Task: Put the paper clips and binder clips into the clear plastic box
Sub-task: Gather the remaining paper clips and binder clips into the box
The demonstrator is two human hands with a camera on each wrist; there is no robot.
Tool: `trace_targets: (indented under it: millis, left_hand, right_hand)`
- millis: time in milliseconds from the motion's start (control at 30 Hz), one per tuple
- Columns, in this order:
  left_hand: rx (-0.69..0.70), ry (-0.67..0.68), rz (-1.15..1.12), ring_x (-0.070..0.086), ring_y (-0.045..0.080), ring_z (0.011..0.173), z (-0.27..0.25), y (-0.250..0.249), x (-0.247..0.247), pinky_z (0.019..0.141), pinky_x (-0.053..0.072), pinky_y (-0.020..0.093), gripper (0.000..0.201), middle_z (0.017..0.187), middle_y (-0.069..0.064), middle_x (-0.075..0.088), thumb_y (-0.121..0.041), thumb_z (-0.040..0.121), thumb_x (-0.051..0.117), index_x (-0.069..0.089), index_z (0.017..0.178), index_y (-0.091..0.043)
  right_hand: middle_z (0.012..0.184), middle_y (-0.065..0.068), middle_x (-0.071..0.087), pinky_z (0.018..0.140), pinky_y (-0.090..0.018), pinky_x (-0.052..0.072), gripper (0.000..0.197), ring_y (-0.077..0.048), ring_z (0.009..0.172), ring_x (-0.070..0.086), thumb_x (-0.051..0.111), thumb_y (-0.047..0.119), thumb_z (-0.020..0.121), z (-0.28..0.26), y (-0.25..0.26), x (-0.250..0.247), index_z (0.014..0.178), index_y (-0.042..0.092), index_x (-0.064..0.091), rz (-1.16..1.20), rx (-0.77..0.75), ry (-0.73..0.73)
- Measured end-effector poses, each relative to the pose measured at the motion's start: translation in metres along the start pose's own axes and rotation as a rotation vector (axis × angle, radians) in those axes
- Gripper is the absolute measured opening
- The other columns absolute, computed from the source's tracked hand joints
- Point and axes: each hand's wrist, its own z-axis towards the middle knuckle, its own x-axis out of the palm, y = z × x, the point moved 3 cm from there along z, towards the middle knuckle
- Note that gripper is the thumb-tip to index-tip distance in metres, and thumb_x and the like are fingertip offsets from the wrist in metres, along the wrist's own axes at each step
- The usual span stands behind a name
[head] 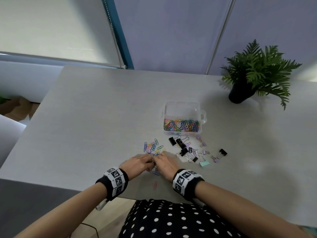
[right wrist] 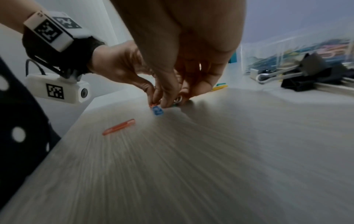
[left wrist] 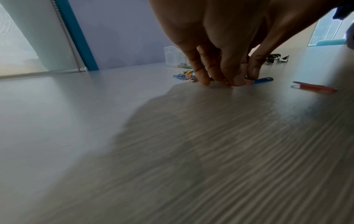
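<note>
The clear plastic box (head: 181,107) stands open mid-table with several coloured paper clips in its near compartment. Loose paper clips (head: 153,146) lie in front of it, and binder clips (head: 187,149) in black, lilac and mint are scattered to their right. My left hand (head: 148,160) and right hand (head: 157,159) meet fingertip to fingertip at the near edge of the loose pile, fingers curled down and pinching a small bunch of paper clips on the table. A blue paper clip (right wrist: 158,111) sticks out under the right hand (right wrist: 168,100). A red paper clip (right wrist: 118,127) lies alone nearer me.
A potted fern (head: 255,74) stands at the table's far right. The near table edge (head: 145,197) runs just behind my wrists. In the right wrist view a big black binder clip (right wrist: 310,71) lies close to the box (right wrist: 296,50).
</note>
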Motion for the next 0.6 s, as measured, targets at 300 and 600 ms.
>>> trace_targets:
  millis: [300,600]
  left_hand:
    - [-0.062,-0.079,-0.037,0.061,0.018,0.08,-0.006,-0.014,0.002,0.064,0.054,0.025,0.002,0.086,-0.004,0.059,-0.025,0.088,0.047,0.046,0.086,-0.024]
    - [-0.132,0.019,-0.068,0.063,0.026,0.089,0.007,-0.031,0.008,0.065,0.05,0.028,0.011,0.092,0.008,0.062,-0.016,0.079,0.064,0.058,0.088,-0.011]
  right_hand:
    - [0.113,-0.014,0.053,0.079,-0.039,0.042,0.021,-0.028,0.111,0.044,0.048,0.008,0.088,-0.005,-0.012,-0.007,0.109,0.004,0.05,-0.07,-0.077,-0.055]
    - [0.095,-0.005,0.061,0.071,-0.04,0.048,0.014,-0.02,0.095,0.049,0.061,0.007,0.081,-0.014,-0.042,-0.02,0.093,0.012,0.055,0.076,-0.167,-0.183]
